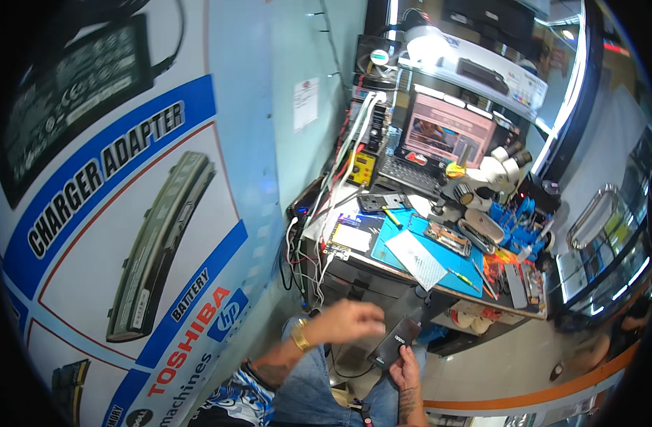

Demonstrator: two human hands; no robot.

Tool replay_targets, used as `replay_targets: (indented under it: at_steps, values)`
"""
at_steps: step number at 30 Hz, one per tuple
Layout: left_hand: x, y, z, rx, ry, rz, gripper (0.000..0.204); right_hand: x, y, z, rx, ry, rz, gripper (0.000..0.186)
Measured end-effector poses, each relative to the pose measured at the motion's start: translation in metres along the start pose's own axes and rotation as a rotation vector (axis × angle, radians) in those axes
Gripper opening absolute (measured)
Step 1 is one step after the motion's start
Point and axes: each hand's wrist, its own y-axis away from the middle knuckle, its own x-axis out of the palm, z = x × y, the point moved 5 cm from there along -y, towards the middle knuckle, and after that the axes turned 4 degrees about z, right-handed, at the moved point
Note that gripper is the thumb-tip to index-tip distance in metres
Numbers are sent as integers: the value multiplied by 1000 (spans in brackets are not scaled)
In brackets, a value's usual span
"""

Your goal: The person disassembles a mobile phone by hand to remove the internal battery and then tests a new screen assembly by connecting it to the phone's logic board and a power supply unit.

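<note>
The right hand (405, 366) holds a dark rectangular panel (395, 342), flat and about the shape of a phone, by its lower right edge. At least one digit lies over the visible face; the grip on the underside is hidden. The panel is tilted, its long side running from lower left to upper right, and it sits above the person's lap, in front of the bench. Light lettering shows on its face.

The left hand (348, 320) is just beside the panel, up and to the left, its fingertips pointing across toward the panel's upper part. A narrow gap appears between hand and panel. The fingers are loosely bent and blurred; whether they close on anything cannot be told. A gold watch (299, 334) is worn on the left wrist.

A dark cable (352, 376) curves near the panel's lower left end; whether it joins the panel cannot be told.

Beyond both hands, the bench carries a blue mat (387, 248), with a white sheet (415, 259) lying aslant across it. Farther back stand a laptop (448, 135), a microscope (501, 169) to its right, and a yellow instrument (362, 169) to its left.
</note>
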Motion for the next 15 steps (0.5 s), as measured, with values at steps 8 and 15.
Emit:
replay_targets:
  at_steps: [8,15]
  values:
    - [-225,-153,-134,173,-804,-801,37,-8,-2,6,-30,-15,56,28]
    - [-315,-277,-104,-186,-1122,-707,56,-1,2,25,-46,-68,20,31]
